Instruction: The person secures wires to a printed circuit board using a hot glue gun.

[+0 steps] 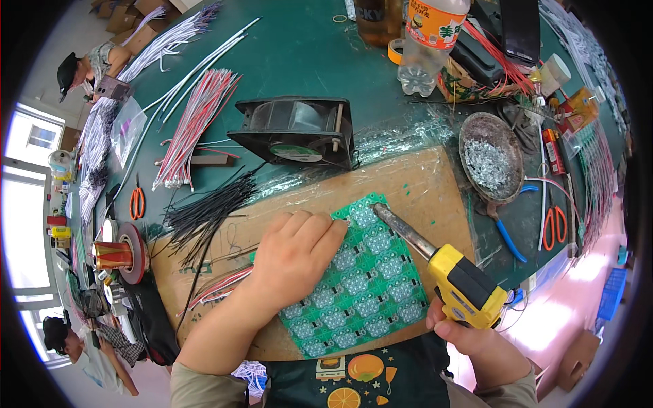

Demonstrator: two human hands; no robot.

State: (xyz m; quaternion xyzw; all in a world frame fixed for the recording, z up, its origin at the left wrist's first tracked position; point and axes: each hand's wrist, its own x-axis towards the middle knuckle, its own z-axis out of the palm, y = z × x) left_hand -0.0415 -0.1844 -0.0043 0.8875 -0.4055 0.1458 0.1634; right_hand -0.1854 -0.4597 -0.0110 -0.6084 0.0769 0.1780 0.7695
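In the head view, the left hand [296,255] lies flat, fingers released, and presses on the green circuit panel [364,285], which rests on a cardboard sheet [435,183] just in front of the person. The right hand [476,340] is clenched around the yellow grip of a soldering gun [449,272]; its metal tip touches the panel's far edge, just beside the left fingertips [337,224]. To do this well, I think the left fingers should stay away from the hot tip and keep the panel still. Beyond the right hand stands a dish of solder scraps [491,160]; beyond the left, a black fan [296,129].
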